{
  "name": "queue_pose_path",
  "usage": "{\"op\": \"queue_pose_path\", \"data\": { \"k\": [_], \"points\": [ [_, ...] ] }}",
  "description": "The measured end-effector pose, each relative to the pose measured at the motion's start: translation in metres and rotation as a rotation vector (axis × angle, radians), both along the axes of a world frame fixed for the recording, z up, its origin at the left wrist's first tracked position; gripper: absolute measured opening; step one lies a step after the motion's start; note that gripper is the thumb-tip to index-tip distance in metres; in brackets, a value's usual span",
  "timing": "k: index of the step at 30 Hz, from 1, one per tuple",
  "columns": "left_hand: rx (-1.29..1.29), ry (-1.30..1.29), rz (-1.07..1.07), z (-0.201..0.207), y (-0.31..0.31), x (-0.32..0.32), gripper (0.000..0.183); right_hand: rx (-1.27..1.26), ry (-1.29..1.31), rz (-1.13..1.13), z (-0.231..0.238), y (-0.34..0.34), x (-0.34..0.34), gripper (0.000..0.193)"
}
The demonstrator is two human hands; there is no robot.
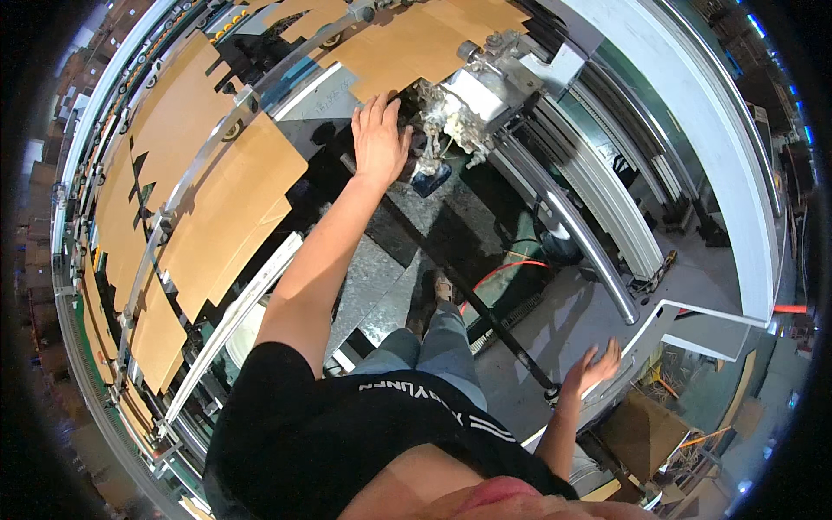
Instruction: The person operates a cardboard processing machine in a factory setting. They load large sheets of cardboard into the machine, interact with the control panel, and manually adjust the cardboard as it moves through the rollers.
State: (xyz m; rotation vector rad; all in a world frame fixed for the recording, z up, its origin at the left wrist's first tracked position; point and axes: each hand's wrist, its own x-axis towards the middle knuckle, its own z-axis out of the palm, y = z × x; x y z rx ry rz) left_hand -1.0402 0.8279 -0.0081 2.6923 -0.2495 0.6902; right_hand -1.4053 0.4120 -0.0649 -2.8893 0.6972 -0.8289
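Head view: crusted unit (466,106) is sitting near the upper end of the silver bar (585,243); left of that end, the left hand (379,145) is lying half-curled, hold unclear; below the bar, the right hand (594,369) is hanging loosely spread, empty; crust is probably calling for light fingerwork

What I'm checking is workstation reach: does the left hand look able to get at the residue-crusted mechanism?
Probably yes: the left hand is right beside the residue-crusted mechanism, with nothing visible blocking its thumb side, though a single view leaves depth uncertain.
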Motion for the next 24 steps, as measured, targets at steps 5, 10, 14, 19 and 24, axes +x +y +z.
{"op": "queue_pose_path", "data": {
  "k": [5, 10, 14, 19, 24],
  "points": [
    [-0.005, -0.009, 0.008, -0.010, -0.023, 0.019, 0.049, -0.095, 0.098, -0.411, -0.070, -0.042, -0.130, 0.056],
    [0.043, -0.011, 0.033, -0.002, -0.041, 0.028, 0.048, -0.040, 0.062, -0.422, -0.065, -0.037, -0.118, 0.060],
    [0.039, 0.007, 0.062, -0.002, -0.043, 0.041, 0.047, -0.009, 0.044, -0.442, -0.071, -0.039, -0.122, 0.061],
    [0.080, -0.094, 0.090, -0.009, -0.046, 0.053, 0.047, 0.008, -0.031, -0.397, -0.066, -0.039, -0.124, 0.062],
    [0.040, -0.104, 0.076, -0.015, -0.034, 0.043, 0.051, 0.026, -0.051, -0.372, -0.073, -0.045, -0.129, 0.062]
  ]
}}
